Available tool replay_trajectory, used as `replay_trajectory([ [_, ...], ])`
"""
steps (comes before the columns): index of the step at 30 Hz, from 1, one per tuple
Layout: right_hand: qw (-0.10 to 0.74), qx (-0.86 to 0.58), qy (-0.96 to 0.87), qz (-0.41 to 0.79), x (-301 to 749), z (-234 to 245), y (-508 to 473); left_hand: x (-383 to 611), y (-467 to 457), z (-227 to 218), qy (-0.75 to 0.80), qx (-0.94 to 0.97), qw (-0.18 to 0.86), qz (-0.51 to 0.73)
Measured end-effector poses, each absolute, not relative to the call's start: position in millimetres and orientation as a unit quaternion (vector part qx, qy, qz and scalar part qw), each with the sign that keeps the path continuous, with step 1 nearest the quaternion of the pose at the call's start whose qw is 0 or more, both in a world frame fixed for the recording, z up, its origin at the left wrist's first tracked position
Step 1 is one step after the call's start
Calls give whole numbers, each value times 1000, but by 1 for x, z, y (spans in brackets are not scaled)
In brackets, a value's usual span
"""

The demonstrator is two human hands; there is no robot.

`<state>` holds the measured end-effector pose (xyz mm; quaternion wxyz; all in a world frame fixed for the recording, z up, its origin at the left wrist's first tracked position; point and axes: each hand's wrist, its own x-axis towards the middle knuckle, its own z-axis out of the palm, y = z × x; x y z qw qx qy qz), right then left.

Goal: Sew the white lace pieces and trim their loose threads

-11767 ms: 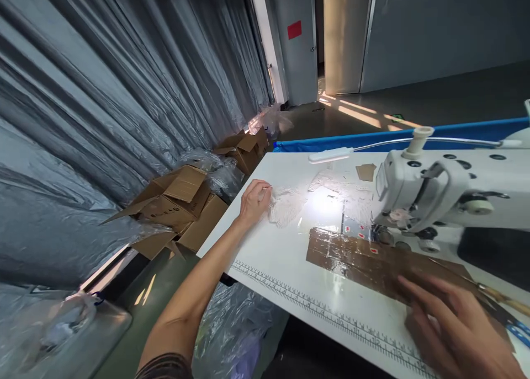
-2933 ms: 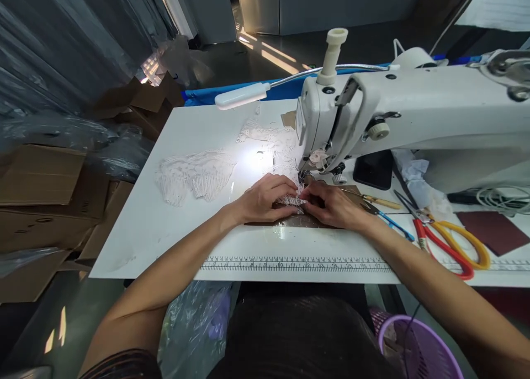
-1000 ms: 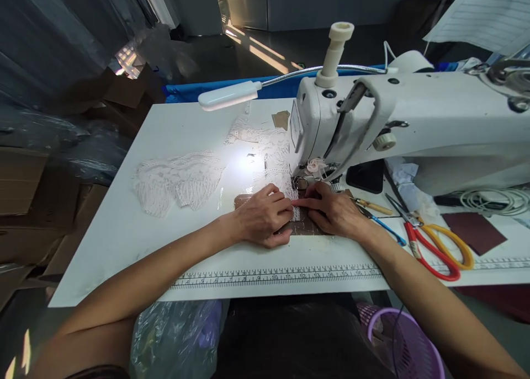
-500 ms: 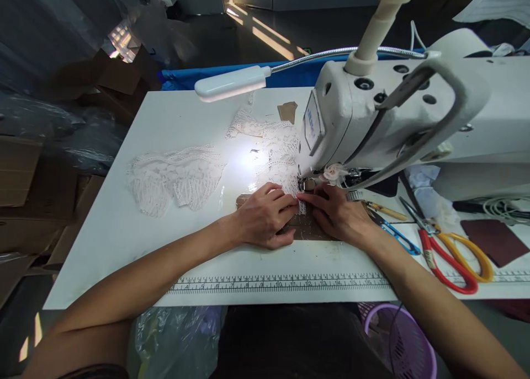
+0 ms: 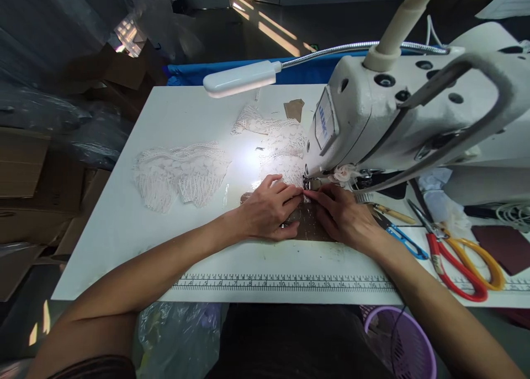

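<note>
White lace fabric (image 5: 285,139) lies under the needle end of a white sewing machine (image 5: 351,92) and spreads out behind it. Just in front of the presser foot (image 5: 311,183), my left hand (image 5: 271,209) has its curled fingers pressed together at the lace's near end. From the other side, my right hand (image 5: 343,211) meets it, thumb and forefinger pinching the lace edge. Both sets of fingertips nearly touch and cover most of that end. A brown plate (image 5: 312,227) is beneath the hands. Another gathered lace piece (image 5: 182,175) rests to the left.
Right of my right hand lie blue thread snips (image 5: 403,241), scissors with red and orange handles (image 5: 459,263) and a dark red square (image 5: 503,249). A lamp (image 5: 242,79) overhangs the table. A ruler strip (image 5: 281,282) runs along the front edge, above a purple basket (image 5: 401,340).
The lace has slid away from me under the presser foot, so less of its near end shows. My hands stay close together at it. The whole view has shifted slightly.
</note>
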<state>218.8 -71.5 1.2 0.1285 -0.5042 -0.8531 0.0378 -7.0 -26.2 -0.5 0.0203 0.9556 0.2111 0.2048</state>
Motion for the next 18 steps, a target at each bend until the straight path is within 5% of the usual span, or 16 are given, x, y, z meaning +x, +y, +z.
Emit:
replay_trajectory([
  [12, 121, -509, -851, 43, 217, 0, -74, -5, -21, 2, 243, 951, 45, 184],
  [18, 177, -516, -818, 184, 232, 13, -73, -4, -16, 5, 252, 952, 39, 167],
])
